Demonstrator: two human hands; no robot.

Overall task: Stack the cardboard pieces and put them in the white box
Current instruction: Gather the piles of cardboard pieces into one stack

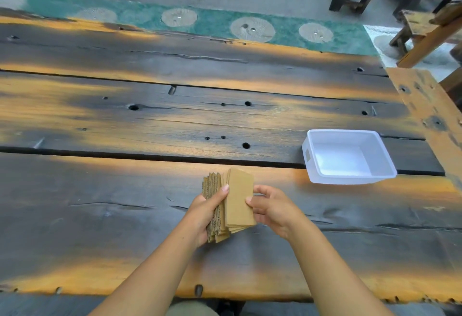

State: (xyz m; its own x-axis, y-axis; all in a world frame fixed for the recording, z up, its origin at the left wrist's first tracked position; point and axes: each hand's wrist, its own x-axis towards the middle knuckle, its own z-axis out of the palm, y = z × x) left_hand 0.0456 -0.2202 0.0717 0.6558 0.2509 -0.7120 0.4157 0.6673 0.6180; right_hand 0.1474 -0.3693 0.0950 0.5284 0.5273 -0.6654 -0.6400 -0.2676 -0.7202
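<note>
Head view hid the lower ends of the cardboard pieces (pixel 237 198) behind the left hand (pixel 207 211); their number could not be counted; both hands pinched one fanned stack over the table (pixel 100 215), long axis pointing away; right hand (pixel 272 206) fingers curled on its edge; one white box (pixel 347 156) sat empty, near right.

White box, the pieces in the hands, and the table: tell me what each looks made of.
White box: probably plastic, smooth with a slight sheen and a rolled rim. Cardboard pieces: corrugated cardboard, matte brown, fluted edges showing. Table: solid wood planks, dark, worn finish with orange patches, cracks and holes.
</note>
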